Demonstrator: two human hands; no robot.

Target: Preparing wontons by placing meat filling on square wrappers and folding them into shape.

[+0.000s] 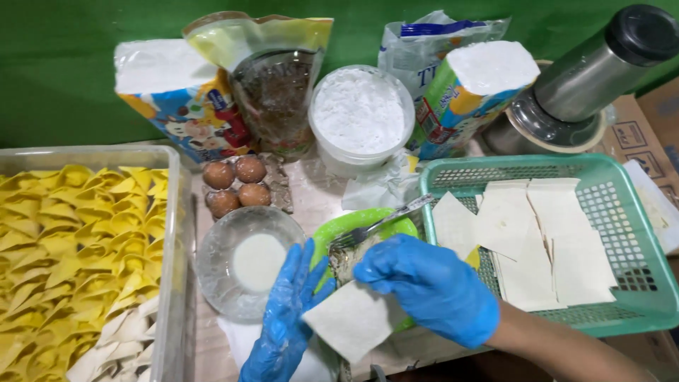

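My left hand (283, 318), in a blue glove, lies flat and palm up under a square white dumpling wrapper (353, 320). My right hand (424, 283), also gloved in blue, rests its fingers on the wrapper's upper edge. Just behind the hands stands a green bowl (339, 228) of dark filling with a metal fork (385, 221) lying in it. A glass bowl (244, 262) with white liquid sits left of my left hand.
A clear bin (173, 283) of folded yellow and white dumplings is at the left. A green basket (636, 269) of stacked wrappers is at the right. Behind stand eggs (233, 187), flour bags (170, 92), a tub of white powder (361, 117) and a steel flask (601, 64).
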